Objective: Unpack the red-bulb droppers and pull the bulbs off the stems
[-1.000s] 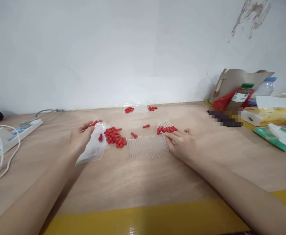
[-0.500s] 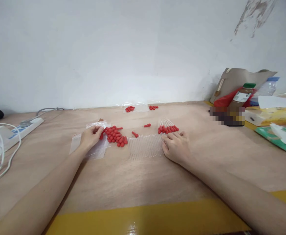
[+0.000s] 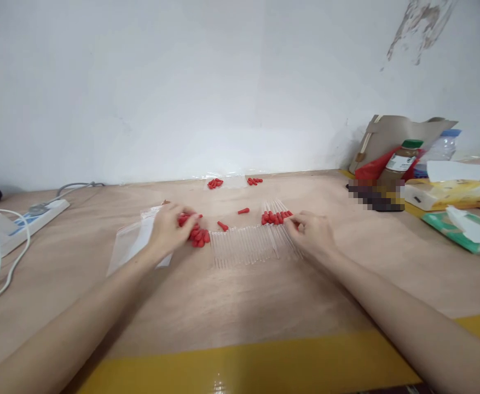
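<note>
A row of clear glass tubes (image 3: pixel 243 247) lies side by side on the wooden table. To their left is a pile of small red rubber caps (image 3: pixel 197 235). My left hand (image 3: pixel 169 230) rests on that pile with its fingers curled among the caps. My right hand (image 3: pixel 311 232) sits at the right end of the tubes, fingers pinched beside a group of tubes fitted with red caps (image 3: pixel 276 215). A clear plastic bag (image 3: pixel 133 242) lies under my left wrist. What either hand grips is hidden.
Loose red caps (image 3: pixel 243 210) and two small bags of caps (image 3: pixel 215 183) lie further back. A power strip with cables (image 3: pixel 38 214) is at the left. A bottle (image 3: pixel 399 161), a paper bag (image 3: pixel 395 134) and tissue packs (image 3: pixel 449 191) stand at the right.
My left hand has moved right from the plastic bag onto the pile of red caps. My right hand has shifted slightly right and back, to the capped tubes.
</note>
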`<control>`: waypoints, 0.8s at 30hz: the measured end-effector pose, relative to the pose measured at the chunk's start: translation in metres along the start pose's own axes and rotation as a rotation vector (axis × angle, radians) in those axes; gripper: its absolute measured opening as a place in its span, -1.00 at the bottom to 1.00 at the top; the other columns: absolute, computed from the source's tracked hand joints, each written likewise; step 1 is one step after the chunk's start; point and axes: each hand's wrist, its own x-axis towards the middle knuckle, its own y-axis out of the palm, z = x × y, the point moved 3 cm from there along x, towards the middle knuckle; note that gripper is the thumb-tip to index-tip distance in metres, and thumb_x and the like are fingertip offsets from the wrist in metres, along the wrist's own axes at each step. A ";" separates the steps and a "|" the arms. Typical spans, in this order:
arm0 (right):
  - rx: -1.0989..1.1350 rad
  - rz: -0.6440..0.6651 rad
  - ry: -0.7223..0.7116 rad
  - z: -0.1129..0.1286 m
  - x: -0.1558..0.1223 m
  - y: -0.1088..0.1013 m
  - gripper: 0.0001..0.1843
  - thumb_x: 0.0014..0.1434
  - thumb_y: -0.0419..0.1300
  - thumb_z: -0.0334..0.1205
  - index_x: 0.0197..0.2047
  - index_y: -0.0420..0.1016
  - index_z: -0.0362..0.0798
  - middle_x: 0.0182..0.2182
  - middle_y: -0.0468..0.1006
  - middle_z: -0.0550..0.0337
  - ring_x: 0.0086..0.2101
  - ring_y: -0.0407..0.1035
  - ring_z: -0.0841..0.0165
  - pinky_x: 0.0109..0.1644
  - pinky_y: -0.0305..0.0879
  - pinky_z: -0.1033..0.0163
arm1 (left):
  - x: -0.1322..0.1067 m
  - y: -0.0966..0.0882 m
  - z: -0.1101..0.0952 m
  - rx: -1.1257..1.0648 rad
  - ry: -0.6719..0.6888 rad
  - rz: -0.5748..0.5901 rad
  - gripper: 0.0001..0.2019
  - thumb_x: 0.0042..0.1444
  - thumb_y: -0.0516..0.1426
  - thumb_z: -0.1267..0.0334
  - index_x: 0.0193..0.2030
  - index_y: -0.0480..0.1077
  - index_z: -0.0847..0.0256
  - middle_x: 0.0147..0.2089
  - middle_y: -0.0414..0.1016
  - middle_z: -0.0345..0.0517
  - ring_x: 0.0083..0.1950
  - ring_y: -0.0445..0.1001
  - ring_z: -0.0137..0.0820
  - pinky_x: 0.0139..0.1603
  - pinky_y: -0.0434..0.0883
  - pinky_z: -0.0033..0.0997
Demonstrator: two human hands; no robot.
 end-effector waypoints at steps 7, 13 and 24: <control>0.184 0.042 0.407 -0.050 0.015 0.004 -0.69 -0.02 0.08 -0.04 -0.47 0.56 -0.05 -0.67 0.44 0.23 -0.54 0.30 0.38 -0.43 0.04 0.30 | 0.033 0.083 -0.094 -0.025 0.133 0.468 -0.74 -0.03 0.12 0.02 -0.33 0.43 0.16 -0.24 0.45 -0.09 -0.12 0.37 -0.22 -0.04 0.22 -0.14; 0.151 0.065 0.405 -0.048 0.016 0.003 -0.71 -0.02 0.06 -0.06 -0.47 0.55 -0.01 -0.60 0.47 0.23 -0.51 0.31 0.37 -0.43 0.04 0.29 | 0.055 0.124 -0.105 -0.060 0.004 0.551 -0.65 0.00 0.06 -0.08 -0.45 0.38 0.18 -0.37 0.50 -0.15 -0.28 0.41 -0.29 -0.07 0.22 -0.15; 0.289 -0.071 0.066 -0.030 0.011 0.008 -0.71 0.05 0.08 -0.10 -0.33 0.55 -0.08 -0.47 0.46 0.14 -0.45 0.31 0.37 -0.34 0.21 0.27 | 0.028 0.092 -0.100 -0.084 -0.068 0.403 -0.85 0.09 0.00 0.22 -0.38 0.33 0.21 -0.35 0.49 -0.13 -0.29 0.41 -0.33 -0.14 0.24 -0.23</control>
